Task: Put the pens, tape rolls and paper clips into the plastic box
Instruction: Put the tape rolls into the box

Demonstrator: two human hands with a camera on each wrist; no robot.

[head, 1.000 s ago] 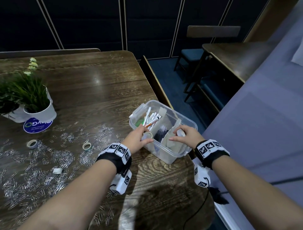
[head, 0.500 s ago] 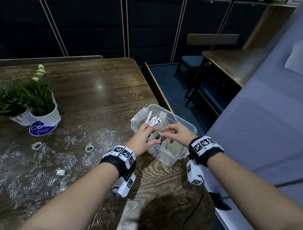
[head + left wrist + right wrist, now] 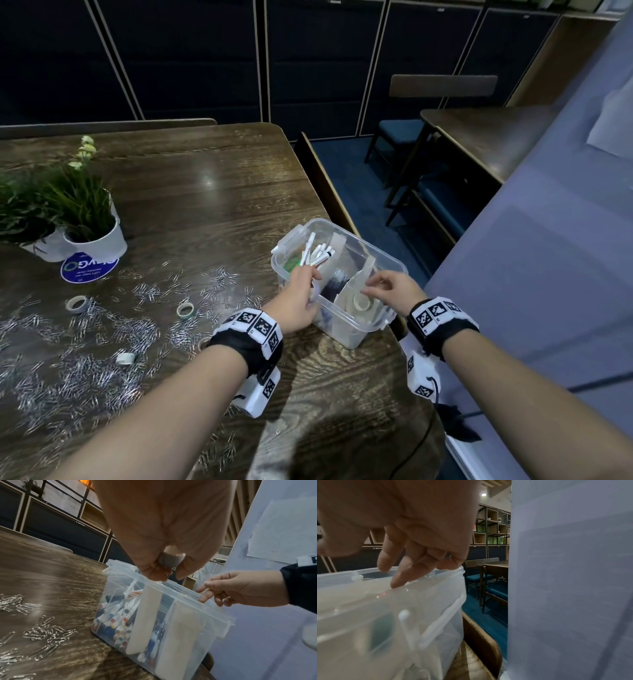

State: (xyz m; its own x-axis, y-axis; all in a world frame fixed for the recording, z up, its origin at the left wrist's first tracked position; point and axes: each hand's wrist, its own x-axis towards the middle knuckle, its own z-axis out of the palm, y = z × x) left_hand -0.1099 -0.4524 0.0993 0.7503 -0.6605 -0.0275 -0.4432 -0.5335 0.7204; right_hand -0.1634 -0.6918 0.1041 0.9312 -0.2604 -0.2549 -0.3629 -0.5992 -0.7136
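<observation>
Pinching a small pale tape roll (image 3: 171, 559), the left hand (image 3: 296, 301) tops the clear ribbed plastic box (image 3: 363, 334).

Dim indoor light with glare, blur and wide-angle bending.

Overhead light leaves a pale glare patch on the table (image 3: 205, 178), beyond the hands. A dark shadow lies below the wrists. The plastic box (image 3: 385, 615) under the right hand (image 3: 406, 524) is blurred. Lines bow at the edges.
</observation>
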